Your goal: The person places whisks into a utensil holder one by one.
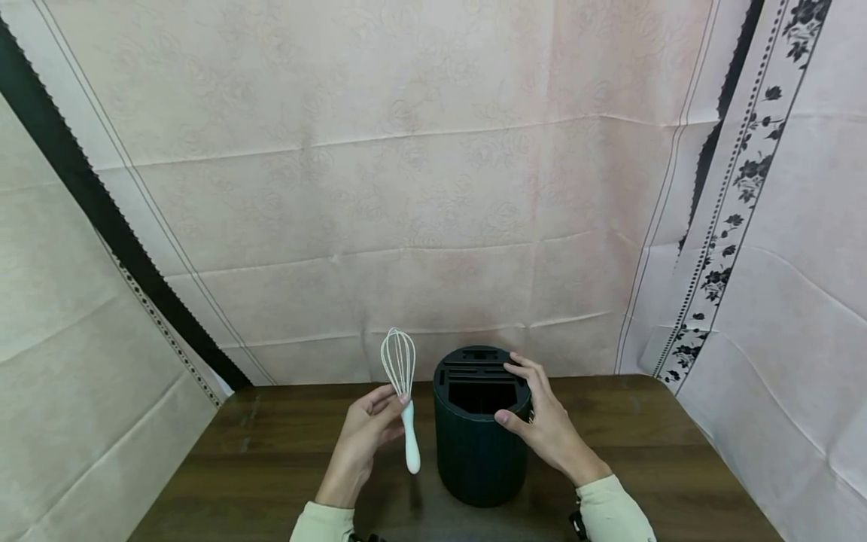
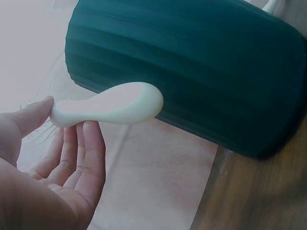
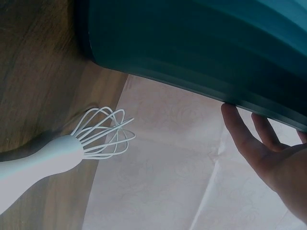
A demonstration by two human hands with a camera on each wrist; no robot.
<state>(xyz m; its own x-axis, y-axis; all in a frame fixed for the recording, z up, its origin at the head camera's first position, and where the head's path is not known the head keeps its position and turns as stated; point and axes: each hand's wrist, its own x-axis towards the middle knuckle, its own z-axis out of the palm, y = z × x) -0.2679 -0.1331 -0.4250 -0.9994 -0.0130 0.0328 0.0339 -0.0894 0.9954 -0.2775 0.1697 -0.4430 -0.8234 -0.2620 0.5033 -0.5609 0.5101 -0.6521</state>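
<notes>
A small white whisk (image 1: 410, 433) stands almost upright to the left of a dark green utensil holder (image 1: 480, 459), its wire loops at the top. My left hand (image 1: 369, 425) pinches it at the neck between thumb and fingers, the handle pointing down. In the left wrist view, the handle (image 2: 120, 103) overlaps the holder's ribbed side. My right hand (image 1: 552, 425) grips the holder's top rim from the right, thumb in front and fingers further back. A second white whisk (image 3: 60, 153) shows on the holder's right side in the right wrist view; from the head it is mostly hidden behind my right hand.
The holder's slotted black lid (image 1: 481, 365) has a wide opening at the front. Below everything is a dark wooden table (image 1: 291, 452). Creased pale cloth (image 1: 406, 188) hangs behind it, with more cloth on both sides.
</notes>
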